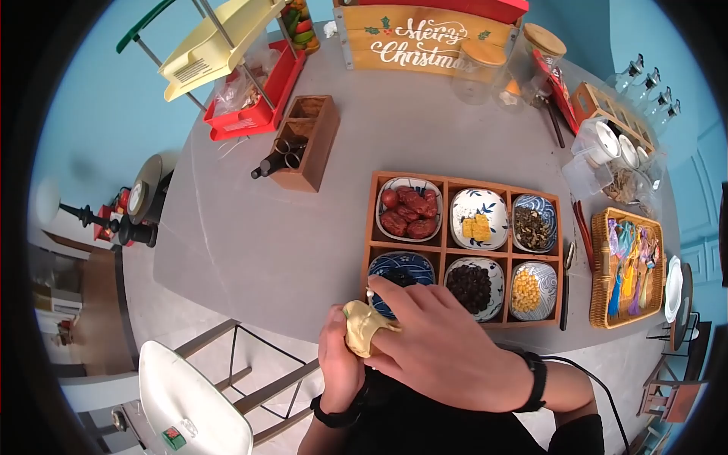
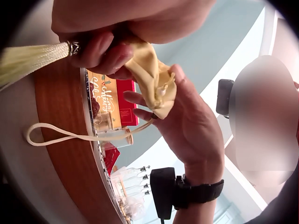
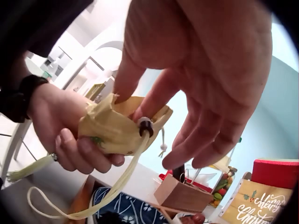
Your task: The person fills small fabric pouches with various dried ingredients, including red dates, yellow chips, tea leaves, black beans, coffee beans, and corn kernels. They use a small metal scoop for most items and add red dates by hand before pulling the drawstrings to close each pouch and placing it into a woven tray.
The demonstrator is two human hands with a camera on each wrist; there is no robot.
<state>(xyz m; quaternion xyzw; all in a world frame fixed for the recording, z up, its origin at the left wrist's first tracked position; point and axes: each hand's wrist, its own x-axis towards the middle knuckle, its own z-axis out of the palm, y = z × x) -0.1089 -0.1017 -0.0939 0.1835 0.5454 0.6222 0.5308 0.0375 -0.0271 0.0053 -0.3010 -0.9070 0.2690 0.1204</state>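
Grey worktop (image 1: 303,227) runs under blue walls, and over on the left a yellow tray (image 1: 216,42) sits on its rack above a red bin (image 1: 262,114), with a small wooden box (image 1: 307,140) beside them. Coming across to the near edge, the left hand (image 1: 339,369) is wrapped round a small yellow pouch (image 1: 365,326), fingers curled under the cloth, thumb side up. Right wrist view shows it well: that pouch (image 3: 114,128) is bunched in the left hand's grip, a pale cord (image 3: 88,205) looping down from a dark bead at its mouth, and a tassel (image 3: 28,169) trailing out by the fingers. The right hand (image 1: 444,345) comes over the top, fingertips (image 3: 122,91) dipping into the pouch's open mouth, the other fingers spread loose, gripping nothing. Just beyond the hands lies the wooden compartment tray (image 1: 464,246): red dates (image 1: 409,211), yellow cubes (image 1: 477,226), dark beans (image 1: 470,287), corn kernels (image 1: 531,288) in patterned bowls. Far right, a woven basket (image 1: 628,265) of coloured tassels.
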